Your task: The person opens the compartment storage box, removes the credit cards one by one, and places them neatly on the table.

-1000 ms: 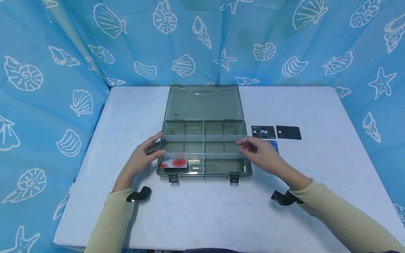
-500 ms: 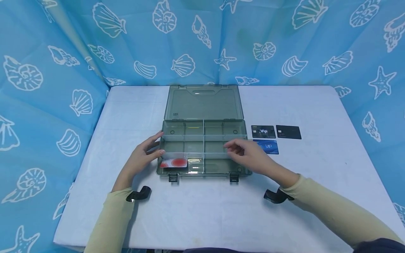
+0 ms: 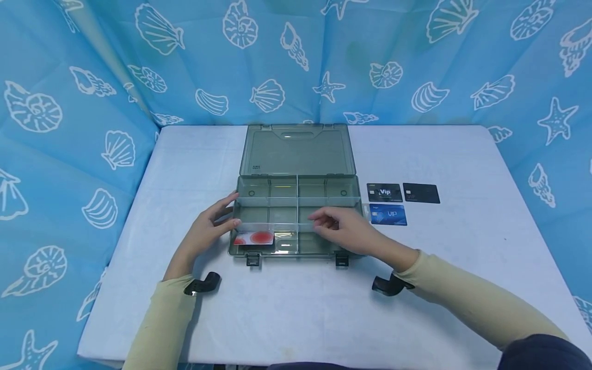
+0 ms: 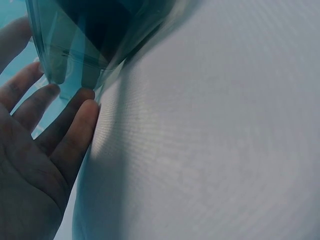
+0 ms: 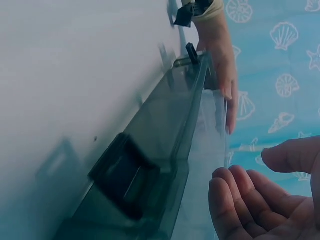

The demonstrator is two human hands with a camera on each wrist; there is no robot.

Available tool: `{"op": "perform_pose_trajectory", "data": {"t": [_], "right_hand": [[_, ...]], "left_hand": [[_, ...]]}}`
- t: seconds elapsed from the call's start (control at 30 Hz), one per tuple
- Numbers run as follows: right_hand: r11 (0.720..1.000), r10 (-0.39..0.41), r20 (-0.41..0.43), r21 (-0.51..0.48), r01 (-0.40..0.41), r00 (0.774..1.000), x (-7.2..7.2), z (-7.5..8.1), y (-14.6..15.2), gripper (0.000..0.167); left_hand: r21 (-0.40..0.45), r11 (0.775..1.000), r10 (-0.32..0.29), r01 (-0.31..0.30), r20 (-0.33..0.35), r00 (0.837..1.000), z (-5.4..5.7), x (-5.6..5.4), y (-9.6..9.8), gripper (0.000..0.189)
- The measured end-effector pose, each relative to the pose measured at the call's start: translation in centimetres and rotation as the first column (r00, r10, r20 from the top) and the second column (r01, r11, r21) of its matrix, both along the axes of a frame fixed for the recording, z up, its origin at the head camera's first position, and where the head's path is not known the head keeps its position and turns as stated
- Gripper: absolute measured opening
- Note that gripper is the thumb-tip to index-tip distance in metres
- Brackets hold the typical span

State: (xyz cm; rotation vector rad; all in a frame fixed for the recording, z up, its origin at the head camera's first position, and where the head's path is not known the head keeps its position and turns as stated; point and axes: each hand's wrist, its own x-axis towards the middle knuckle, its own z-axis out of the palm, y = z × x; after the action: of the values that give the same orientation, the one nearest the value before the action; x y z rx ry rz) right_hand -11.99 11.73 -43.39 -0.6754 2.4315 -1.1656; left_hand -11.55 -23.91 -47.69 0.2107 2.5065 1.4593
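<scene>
A smoky grey compartment box (image 3: pixel 287 256) lies on the table with its lid (image 3: pixel 298 149) folded back. In its front left compartment sits a white card with red round shapes (image 3: pixel 254 238). My left hand (image 3: pixel 205 228) rests against the box's left side, thumb and fingertips at the rim; the left wrist view shows its fingers (image 4: pixel 75 130) fairly straight along the clear wall. Over the right half of the box hovers my right hand (image 3: pixel 349 228), near the middle divider. Its fingers (image 5: pixel 245 192) are loosely bent, the thumb stands apart, and nothing is between them.
Right of the box lie a black Vip card (image 3: pixel 385 192), a plain dark VIP card (image 3: pixel 421 193) and a blue VIP card (image 3: pixel 388 215). Two dark latches (image 3: pixel 253 260) jut from the box's front. Behind the table hangs a blue seashell curtain (image 3: pixel 296 61).
My right hand has moved left, from the box's right edge to over its right compartments, uncovering the blue VIP card. The left hand stays where it was.
</scene>
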Motion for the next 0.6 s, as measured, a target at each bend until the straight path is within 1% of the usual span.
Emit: {"op": "perform_pose_trajectory", "data": {"t": [0.07,0.17,0.23,0.3,0.37,0.47,0.53,0.6], "right_hand": [[0.999,0.026,0.031,-0.027,-0.025,0.999,-0.1,0.0,-0.4,0.033],[0.995,0.075,0.084,-0.073,-0.069,0.994,-0.4,0.1,-0.9,0.037],[0.990,0.105,0.143,-0.107,-0.090,0.984,-0.5,0.2,-1.2,0.041],[0.985,0.129,0.207,-0.139,-0.102,0.970,-0.6,0.3,-1.6,0.044],[0.977,0.155,0.283,-0.186,-0.105,0.946,-0.7,0.4,-2.0,0.048],[0.965,0.190,0.393,-0.242,-0.098,0.900,-0.9,0.6,-2.4,0.054],[0.956,0.215,0.461,-0.278,-0.089,0.861,-1.0,0.7,-2.6,0.056],[0.946,0.236,0.527,-0.317,-0.068,0.816,-1.2,0.7,-2.9,0.057]], "left_hand": [[-0.002,1.000,0.002,-0.002,0.003,1.000,0.2,0.1,0.1,0.069],[0.008,1.000,0.008,-0.008,0.002,1.000,-1.1,-0.4,-0.4,0.069],[0.014,1.000,0.008,-0.008,-0.002,1.000,-1.9,-0.7,-0.8,0.070],[0.021,1.000,0.006,-0.006,-0.004,1.000,-2.2,-0.7,-0.9,0.071],[0.024,1.000,0.004,-0.004,-0.002,1.000,-2.2,-0.7,-1.0,0.072],[0.030,1.000,0.002,-0.002,-0.001,1.000,-2.2,-0.7,-1.0,0.072],[0.033,0.999,0.001,-0.001,-0.002,1.000,-2.2,-0.7,-1.0,0.072],[0.032,1.000,0.002,-0.002,-0.001,1.000,-2.3,-0.7,-1.1,0.072]]}}
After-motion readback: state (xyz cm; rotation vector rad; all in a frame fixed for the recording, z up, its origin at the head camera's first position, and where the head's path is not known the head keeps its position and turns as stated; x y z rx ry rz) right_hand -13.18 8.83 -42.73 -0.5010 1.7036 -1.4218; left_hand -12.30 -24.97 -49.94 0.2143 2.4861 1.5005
